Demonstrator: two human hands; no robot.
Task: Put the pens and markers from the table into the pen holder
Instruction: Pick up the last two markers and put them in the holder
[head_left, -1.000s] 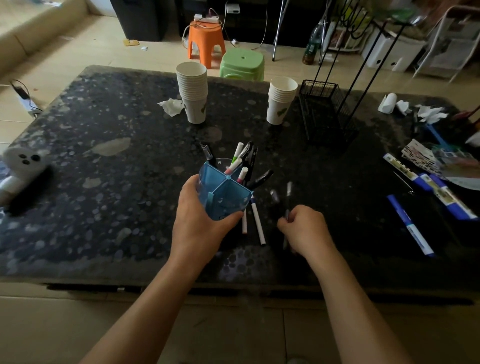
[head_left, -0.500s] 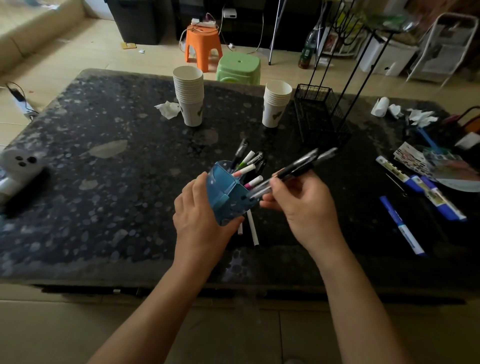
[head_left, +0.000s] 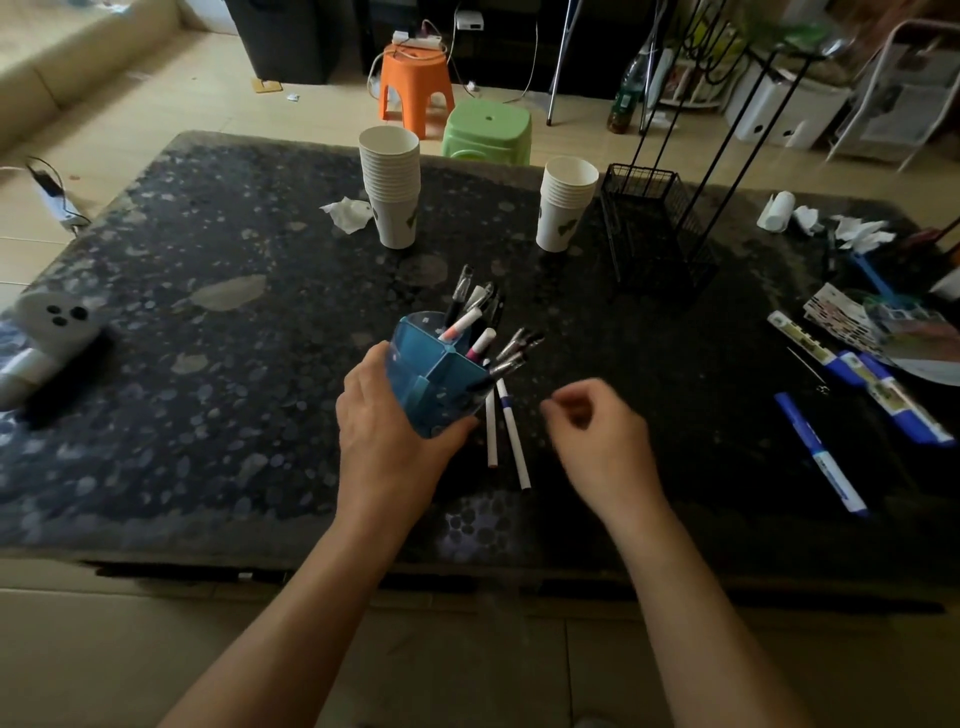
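Two white pens (head_left: 506, 434) are seen lying on the table (head_left: 208, 364) just right of the pen holder (head_left: 434, 382), side by side, tips toward the near edge. Pen holder (blue, translucent, w/ inner dividers) is gripped by the left hand (head_left: 387, 436), fingers wrapped round its near-left wall, and is tilted to the right. Several pens & markers (head_left: 475, 325) are held inside it: a pink-tipped pair plus dark ones in the far compartment, and a dark bunch (head_left: 514, 353) fanned out over the right rim. Right hand (head_left: 597, 431) is held right of the holder, apart from it, fingers loosely curled, nothing gripped; it is blurred. Farther right of the holder, a blue-and-white marker (head_left: 821, 454) lies alone, w/ more blue-capped markers (head_left: 862, 376) beyond it near the table's right edge. Behind the holder, two stacks of paper cups (head_left: 392, 187) are stood upright, w/ a crumpled tissue (head_left: 348, 213) beside the left stack. Black wire basket (head_left: 654, 228) is stood behind-right of the holder.
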